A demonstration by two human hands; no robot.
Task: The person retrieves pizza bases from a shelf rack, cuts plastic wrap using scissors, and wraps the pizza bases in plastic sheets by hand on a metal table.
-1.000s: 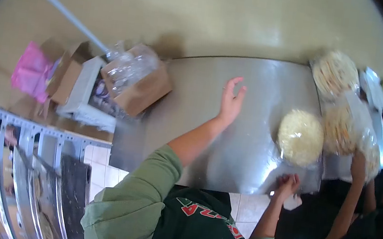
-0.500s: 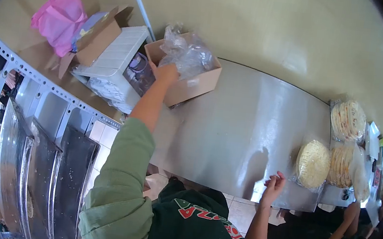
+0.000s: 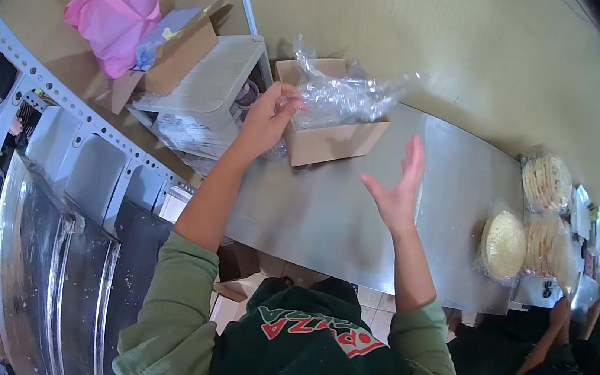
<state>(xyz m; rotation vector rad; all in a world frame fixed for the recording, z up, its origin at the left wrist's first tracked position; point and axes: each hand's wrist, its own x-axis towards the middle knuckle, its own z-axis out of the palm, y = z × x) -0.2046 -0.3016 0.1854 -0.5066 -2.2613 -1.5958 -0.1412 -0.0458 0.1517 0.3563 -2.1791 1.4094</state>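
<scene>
My left hand (image 3: 267,120) is at the near left corner of an open cardboard box (image 3: 343,144), its thumb and fingers pinched on the edge of a clear plastic bag (image 3: 352,96). Crinkled and shiny, the bag fills the top of the box and sticks out above its rim. What lies beneath it is hidden. My right hand (image 3: 399,188) hovers to the right of the box over the metal table (image 3: 304,218), thumb and fingers spread, holding nothing.
Bagged stacks of round flatbreads (image 3: 503,245) sit at the table's right end, near a co-worker's arms (image 3: 556,324). Left of the box are a white plastic stand (image 3: 212,75), another carton (image 3: 181,53) and a pink bag (image 3: 115,15). Dark trays (image 3: 81,265) stand in a rack at left.
My left hand has drawn back from inside the box to its near corner, and the plastic now spreads out to the right. My right hand has risen from the table's front edge toward the box.
</scene>
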